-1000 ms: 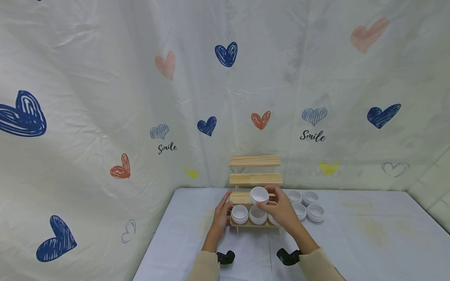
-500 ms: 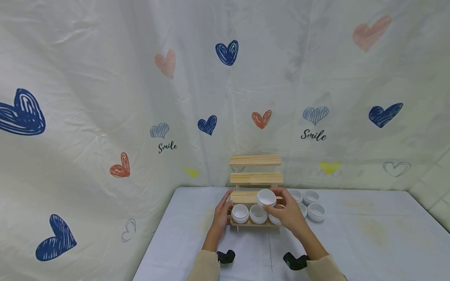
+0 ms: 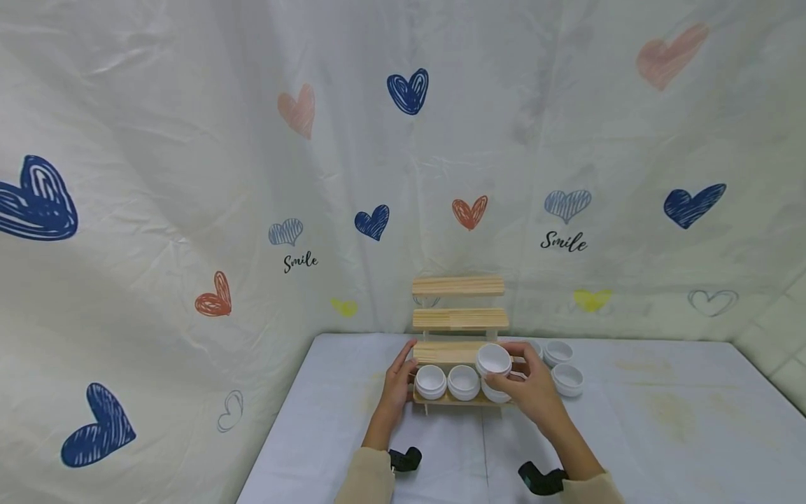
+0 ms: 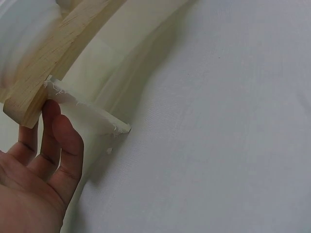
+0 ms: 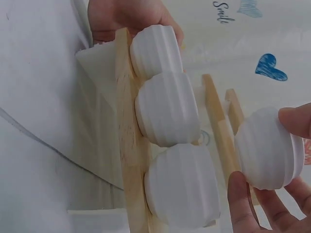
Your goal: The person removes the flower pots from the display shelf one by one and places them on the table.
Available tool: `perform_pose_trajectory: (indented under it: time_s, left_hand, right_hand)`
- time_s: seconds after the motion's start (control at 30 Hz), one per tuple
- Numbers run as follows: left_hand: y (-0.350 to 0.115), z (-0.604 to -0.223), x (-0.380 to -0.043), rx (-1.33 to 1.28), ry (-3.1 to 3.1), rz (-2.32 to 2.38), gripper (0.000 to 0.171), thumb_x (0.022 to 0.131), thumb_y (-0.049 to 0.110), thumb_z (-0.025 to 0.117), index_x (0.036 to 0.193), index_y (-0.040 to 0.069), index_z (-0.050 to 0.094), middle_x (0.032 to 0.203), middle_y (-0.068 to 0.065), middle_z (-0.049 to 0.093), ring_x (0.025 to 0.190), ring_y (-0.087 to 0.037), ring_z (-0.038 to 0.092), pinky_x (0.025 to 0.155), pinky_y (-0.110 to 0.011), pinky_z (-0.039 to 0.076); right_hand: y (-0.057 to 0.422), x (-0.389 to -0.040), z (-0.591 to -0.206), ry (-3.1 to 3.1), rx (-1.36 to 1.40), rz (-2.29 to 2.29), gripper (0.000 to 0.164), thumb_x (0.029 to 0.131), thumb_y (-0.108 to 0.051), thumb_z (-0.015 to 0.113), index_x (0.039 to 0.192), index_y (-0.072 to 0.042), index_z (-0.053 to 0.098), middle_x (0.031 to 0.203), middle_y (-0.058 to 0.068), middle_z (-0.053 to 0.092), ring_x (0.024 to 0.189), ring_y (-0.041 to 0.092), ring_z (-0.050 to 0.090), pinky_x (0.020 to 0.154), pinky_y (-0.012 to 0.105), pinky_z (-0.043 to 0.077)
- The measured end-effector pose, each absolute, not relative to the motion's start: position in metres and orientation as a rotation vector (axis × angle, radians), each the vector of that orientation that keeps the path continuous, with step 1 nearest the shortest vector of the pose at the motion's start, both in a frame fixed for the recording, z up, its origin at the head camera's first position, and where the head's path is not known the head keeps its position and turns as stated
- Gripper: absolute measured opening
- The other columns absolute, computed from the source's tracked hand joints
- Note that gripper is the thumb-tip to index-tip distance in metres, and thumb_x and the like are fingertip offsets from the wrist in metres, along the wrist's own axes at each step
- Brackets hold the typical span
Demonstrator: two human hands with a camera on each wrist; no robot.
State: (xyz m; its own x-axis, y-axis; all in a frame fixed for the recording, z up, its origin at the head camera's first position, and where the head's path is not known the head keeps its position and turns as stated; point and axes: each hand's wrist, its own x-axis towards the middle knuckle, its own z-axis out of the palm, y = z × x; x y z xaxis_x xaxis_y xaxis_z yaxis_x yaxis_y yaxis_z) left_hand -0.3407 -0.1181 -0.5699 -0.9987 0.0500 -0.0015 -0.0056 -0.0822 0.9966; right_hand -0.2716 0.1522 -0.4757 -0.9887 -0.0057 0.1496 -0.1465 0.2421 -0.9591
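Note:
A small white ribbed cup (image 3: 493, 358) is pinched between the thumb and fingers of my right hand (image 3: 535, 385). It sits at the right end of the second step of a tiered wooden stand (image 3: 460, 320), close over the board in the right wrist view. Lined up on the lowest step are three similar white cups (image 5: 167, 109). My left hand (image 3: 395, 385) grips the stand's left end, its curled fingers (image 4: 68, 141) against the end of the lowest board (image 4: 53, 53) and the white side support.
Several more white cups (image 3: 568, 379) stand on the table right of the stand, partly hidden by my right hand. The two upper steps (image 3: 458, 285) hold nothing. Behind the white-covered table (image 3: 661, 413) hangs a heart-printed curtain (image 3: 478, 140).
My right hand has carried the cup rightward from the middle of the second step to its right end, slightly lower. My left hand has stayed on the stand.

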Motion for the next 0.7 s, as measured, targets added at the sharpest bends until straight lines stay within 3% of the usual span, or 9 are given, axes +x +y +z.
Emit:
perform_pose_trajectory:
  time_s: [0.2, 0.47, 0.7]
  left_hand:
    - [-0.118, -0.571, -0.341, 0.038, 2.137, 2.267, 0.05, 0.104, 0.034, 0.051, 0.154, 0.038, 0.046, 0.089, 0.004, 0.063, 0.08, -0.009, 0.061, 0.056, -0.024, 0.049]
    - [-0.117, -0.57, -0.341, 0.022, 2.14, 2.259, 0.05, 0.104, 0.035, 0.051, 0.153, 0.04, 0.045, 0.091, 0.003, 0.062, 0.081, -0.009, 0.06, 0.056, -0.025, 0.049]
    - [-0.117, -0.571, -0.341, 0.031, 2.15, 2.26, 0.053, 0.104, 0.035, 0.051, 0.156, 0.032, 0.043, 0.09, 0.003, 0.061, 0.079, -0.009, 0.059, 0.055, -0.025, 0.049]
  right_hand:
    - [0.16, -0.267, -0.479, -2.408, 0.146, 1.8, 0.063, 0.083, -0.022, 0.086, 0.135, -0.01, 0.053, 0.133, 0.01, 0.056, 0.106, 0.013, 0.059, 0.086, 0.018, 0.053]
    - [0.171, -0.261, -0.485, -2.377, 0.141, 1.812, 0.061, 0.085, -0.017, 0.084, 0.136, -0.007, 0.053, 0.133, 0.012, 0.056, 0.104, 0.008, 0.06, 0.082, 0.017, 0.054]
    - [0.179, -0.255, -0.487, -2.389, 0.133, 1.787, 0.062, 0.085, -0.019, 0.084, 0.137, -0.006, 0.052, 0.135, 0.013, 0.055, 0.104, 0.004, 0.059, 0.083, 0.016, 0.054]
